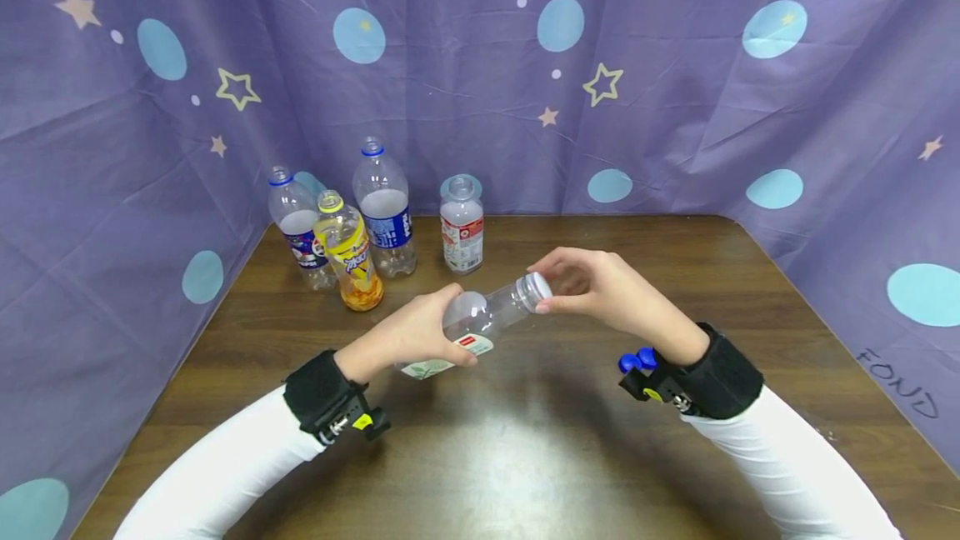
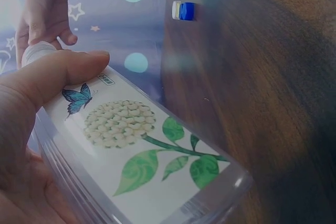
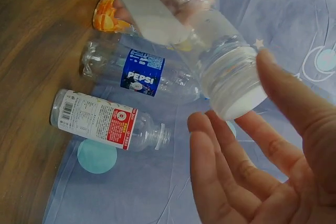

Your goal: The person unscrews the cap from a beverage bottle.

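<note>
My left hand [image 1: 408,332] grips a clear plastic bottle [image 1: 480,319] round its body and holds it tilted above the wooden table [image 1: 525,457], neck pointing right. In the left wrist view my thumb [image 2: 52,77] lies on the bottle's label [image 2: 142,150], which shows a white flower, green leaves and a blue butterfly. My right hand [image 1: 592,286] is cupped about the white cap [image 1: 537,290]. In the right wrist view the cap [image 3: 239,100] sits between thumb and fairly straight fingers [image 3: 220,156], which are not clamped on it.
Several bottles stand at the table's back left: a small Pepsi bottle [image 1: 298,227], a yellow-labelled one [image 1: 351,252], a taller Pepsi bottle [image 1: 385,211] and a clear one with a red label [image 1: 461,227]. Purple star-and-dot cloth [image 1: 675,107] walls in three sides.
</note>
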Demonstrator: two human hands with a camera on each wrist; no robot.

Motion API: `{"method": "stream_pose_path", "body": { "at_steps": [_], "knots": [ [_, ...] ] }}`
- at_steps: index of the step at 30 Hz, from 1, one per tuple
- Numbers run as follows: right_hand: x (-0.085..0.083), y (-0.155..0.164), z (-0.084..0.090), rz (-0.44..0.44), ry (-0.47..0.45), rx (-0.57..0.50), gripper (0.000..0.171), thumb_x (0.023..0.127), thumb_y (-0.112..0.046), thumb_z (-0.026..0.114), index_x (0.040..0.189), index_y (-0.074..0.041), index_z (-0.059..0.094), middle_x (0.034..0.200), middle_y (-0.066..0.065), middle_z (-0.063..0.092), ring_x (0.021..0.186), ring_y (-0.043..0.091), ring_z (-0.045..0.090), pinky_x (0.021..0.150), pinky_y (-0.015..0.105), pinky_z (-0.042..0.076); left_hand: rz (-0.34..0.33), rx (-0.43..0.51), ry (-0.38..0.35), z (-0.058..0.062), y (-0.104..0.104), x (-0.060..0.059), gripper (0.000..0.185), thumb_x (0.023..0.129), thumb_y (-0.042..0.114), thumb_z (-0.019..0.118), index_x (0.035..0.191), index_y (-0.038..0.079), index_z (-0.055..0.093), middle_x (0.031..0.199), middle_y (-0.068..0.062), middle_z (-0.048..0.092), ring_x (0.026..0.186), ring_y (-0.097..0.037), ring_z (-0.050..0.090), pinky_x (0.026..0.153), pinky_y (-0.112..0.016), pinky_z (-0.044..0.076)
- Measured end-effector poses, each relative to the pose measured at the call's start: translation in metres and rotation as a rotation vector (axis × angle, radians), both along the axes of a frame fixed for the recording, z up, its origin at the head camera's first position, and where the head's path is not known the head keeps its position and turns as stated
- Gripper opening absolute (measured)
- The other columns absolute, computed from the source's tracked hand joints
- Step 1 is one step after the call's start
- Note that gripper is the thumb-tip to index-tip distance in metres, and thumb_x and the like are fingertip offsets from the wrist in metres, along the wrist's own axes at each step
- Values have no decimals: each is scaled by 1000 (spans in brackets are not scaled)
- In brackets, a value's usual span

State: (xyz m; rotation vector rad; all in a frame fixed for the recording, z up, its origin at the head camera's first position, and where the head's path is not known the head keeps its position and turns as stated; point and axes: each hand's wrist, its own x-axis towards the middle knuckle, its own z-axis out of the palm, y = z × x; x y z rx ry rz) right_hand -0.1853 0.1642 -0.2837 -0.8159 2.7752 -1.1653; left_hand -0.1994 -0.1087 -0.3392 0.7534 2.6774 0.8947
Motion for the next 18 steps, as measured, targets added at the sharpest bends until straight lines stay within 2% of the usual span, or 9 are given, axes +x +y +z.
{"method": "stream_pose_path", "body": {
  "at_steps": [5, 9, 14, 18],
  "knots": [
    [3, -1, 1, -11, -45, -41, 42, 75, -19, 83, 114, -16, 67, 99, 5, 71, 74, 13, 69, 61, 31, 56, 3, -3, 3, 0, -1, 1, 73, 62, 37, 87, 119, 10, 51, 101, -6, 65, 86, -19, 61, 77, -36, 51],
    [4, -3, 0, -27, -82, -101, 40, 77, -21, 81, 114, -14, 67, 99, 8, 71, 71, 15, 69, 58, 33, 57, 1, 4, 12, 1, -1, 2, 72, 61, 36, 87, 118, 10, 51, 99, -6, 65, 85, -19, 61, 75, -35, 51],
    [6, -6, 1, -50, -67, -155, 30, 83, -27, 75, 109, -13, 69, 100, 9, 72, 73, 15, 70, 56, 32, 57, -6, 18, 11, 2, -1, 2, 71, 61, 36, 87, 117, 10, 51, 100, -8, 66, 85, -18, 61, 74, -35, 51],
    [5, -6, 1, -46, -51, -146, 27, 83, -25, 76, 107, -14, 69, 97, 7, 72, 74, 14, 70, 57, 30, 57, -9, 21, 13, 1, 0, 2, 70, 61, 35, 87, 116, 11, 52, 100, -8, 66, 84, -18, 61, 74, -34, 51]
  ]
}}
